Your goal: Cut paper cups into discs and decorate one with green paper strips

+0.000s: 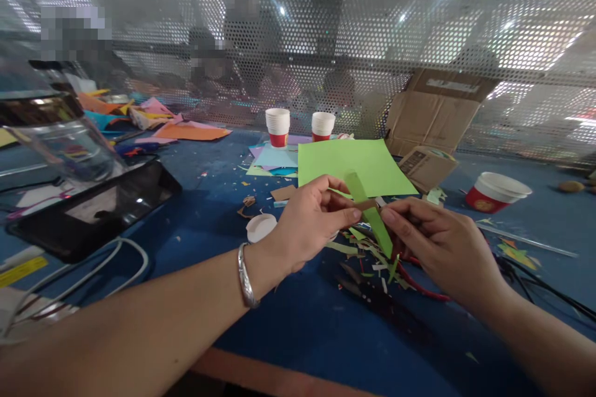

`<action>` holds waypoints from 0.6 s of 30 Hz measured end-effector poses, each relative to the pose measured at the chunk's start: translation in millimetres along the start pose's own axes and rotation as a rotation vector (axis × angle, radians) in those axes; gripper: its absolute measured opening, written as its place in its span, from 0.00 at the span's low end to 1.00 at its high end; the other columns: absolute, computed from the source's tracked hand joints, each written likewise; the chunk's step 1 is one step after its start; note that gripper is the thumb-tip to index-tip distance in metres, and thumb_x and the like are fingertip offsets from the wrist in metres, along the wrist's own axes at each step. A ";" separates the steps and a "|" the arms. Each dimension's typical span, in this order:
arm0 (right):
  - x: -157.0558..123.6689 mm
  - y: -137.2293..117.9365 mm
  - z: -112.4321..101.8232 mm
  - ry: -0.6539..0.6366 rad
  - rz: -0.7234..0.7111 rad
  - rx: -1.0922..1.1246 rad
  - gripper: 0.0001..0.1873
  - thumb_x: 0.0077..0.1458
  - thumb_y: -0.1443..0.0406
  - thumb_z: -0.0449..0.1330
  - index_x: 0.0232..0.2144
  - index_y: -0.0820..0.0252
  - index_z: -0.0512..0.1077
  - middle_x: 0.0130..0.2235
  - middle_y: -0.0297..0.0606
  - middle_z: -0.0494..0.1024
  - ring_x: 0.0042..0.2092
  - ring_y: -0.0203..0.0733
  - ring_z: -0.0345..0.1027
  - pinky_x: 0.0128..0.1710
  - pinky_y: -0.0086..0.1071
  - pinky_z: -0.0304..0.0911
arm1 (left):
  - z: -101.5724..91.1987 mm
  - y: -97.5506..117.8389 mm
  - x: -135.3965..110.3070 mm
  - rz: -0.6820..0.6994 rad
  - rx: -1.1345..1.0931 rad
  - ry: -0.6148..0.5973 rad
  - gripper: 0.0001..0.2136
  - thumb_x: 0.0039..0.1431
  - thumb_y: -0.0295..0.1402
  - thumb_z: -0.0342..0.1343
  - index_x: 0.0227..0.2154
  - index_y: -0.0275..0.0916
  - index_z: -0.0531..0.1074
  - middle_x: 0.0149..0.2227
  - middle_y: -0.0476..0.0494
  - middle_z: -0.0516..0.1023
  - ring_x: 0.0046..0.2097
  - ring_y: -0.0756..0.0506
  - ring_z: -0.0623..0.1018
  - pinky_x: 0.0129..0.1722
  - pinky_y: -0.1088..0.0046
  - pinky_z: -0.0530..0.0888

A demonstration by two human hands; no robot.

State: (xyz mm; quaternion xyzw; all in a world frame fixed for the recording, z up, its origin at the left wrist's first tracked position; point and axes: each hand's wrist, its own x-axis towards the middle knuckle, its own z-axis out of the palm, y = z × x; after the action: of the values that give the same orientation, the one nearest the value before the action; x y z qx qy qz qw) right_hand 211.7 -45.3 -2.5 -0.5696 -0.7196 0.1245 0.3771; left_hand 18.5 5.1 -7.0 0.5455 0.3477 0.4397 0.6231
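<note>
Green paper strip (380, 232) was up off the blue table (288, 335), tilted between the two hands, above a litter of paper scraps (344, 249); left hand (316, 220) had thumb and fingers clamped on it near the middle, at the spot where a narrow brown strip (366, 205) crossed it; couldn't tell if the two were joined or just held together.

Right hand (442, 242) had thumb and forefinger pinched together on a small pale piece (380, 201), right at the far end of the brown strip; too small to say what it was; the other fingers were curled in.

Step in hand, my read: lining up or fastening the brown strip across the green one; from there the next move called for a steady left pinch at the crossing and light, precise right fingertip work, as thin paper would likely bend or slip if pushed.

Nearby: a large green sheet (344, 158) lay flat just past the hands; a dark tool (375, 298), blurred, possibly scissors, lay below them; a red-and-white cup (498, 192) stood off to the right.
</note>
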 end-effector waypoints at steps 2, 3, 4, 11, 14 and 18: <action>0.3 -1.0 -0.3 0.002 0.012 0.005 0.16 0.65 0.54 0.57 0.32 0.55 0.77 0.24 0.29 0.76 0.25 0.34 0.66 0.25 0.27 0.60 | 0.4 -0.2 0.3 0.005 -0.013 -0.001 0.16 0.50 0.25 0.68 0.40 0.37 0.70 0.36 0.45 0.81 0.38 0.48 0.79 0.40 0.68 0.72; 0.6 -1.6 -0.6 0.001 0.016 0.006 0.16 0.65 0.54 0.57 0.33 0.56 0.77 0.24 0.30 0.76 0.25 0.34 0.66 0.25 0.27 0.60 | 0.7 -0.1 0.2 0.007 -0.023 -0.002 0.16 0.50 0.25 0.68 0.40 0.37 0.70 0.35 0.45 0.81 0.38 0.48 0.79 0.41 0.68 0.72; 1.0 -2.2 -1.1 0.001 0.018 0.010 0.16 0.65 0.54 0.57 0.33 0.56 0.77 0.24 0.30 0.76 0.25 0.35 0.66 0.25 0.27 0.60 | 1.0 0.1 0.1 0.006 -0.033 -0.002 0.17 0.50 0.25 0.68 0.41 0.37 0.69 0.35 0.46 0.81 0.37 0.48 0.79 0.41 0.68 0.72; 3.2 -6.0 -2.2 -0.044 0.096 0.175 0.14 0.63 0.54 0.59 0.36 0.56 0.78 0.24 0.30 0.78 0.23 0.34 0.69 0.20 0.24 0.62 | 2.7 0.8 -1.0 -0.020 -0.091 -0.013 0.16 0.50 0.23 0.67 0.40 0.37 0.70 0.34 0.46 0.81 0.37 0.47 0.80 0.44 0.66 0.73; 3.1 -6.5 -1.3 -0.064 0.123 0.283 0.13 0.62 0.54 0.61 0.38 0.57 0.78 0.26 0.32 0.80 0.24 0.35 0.73 0.20 0.23 0.65 | 3.3 1.2 -1.6 -0.044 -0.106 0.001 0.15 0.50 0.23 0.67 0.40 0.37 0.70 0.35 0.45 0.81 0.38 0.47 0.80 0.44 0.66 0.72; 1.6 -6.3 -1.2 -0.087 0.146 0.378 0.15 0.61 0.52 0.63 0.39 0.58 0.77 0.28 0.35 0.82 0.26 0.36 0.77 0.22 0.22 0.69 | 3.6 1.9 -3.2 -0.062 -0.097 0.007 0.14 0.51 0.24 0.67 0.39 0.37 0.70 0.35 0.45 0.81 0.38 0.48 0.79 0.43 0.68 0.72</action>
State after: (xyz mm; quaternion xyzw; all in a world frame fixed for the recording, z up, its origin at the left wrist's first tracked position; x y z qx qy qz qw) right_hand 207.9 -46.2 2.7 -0.5337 -0.6557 0.3088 0.4357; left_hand 20.3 0.8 -4.7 0.5022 0.3451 0.4385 0.6606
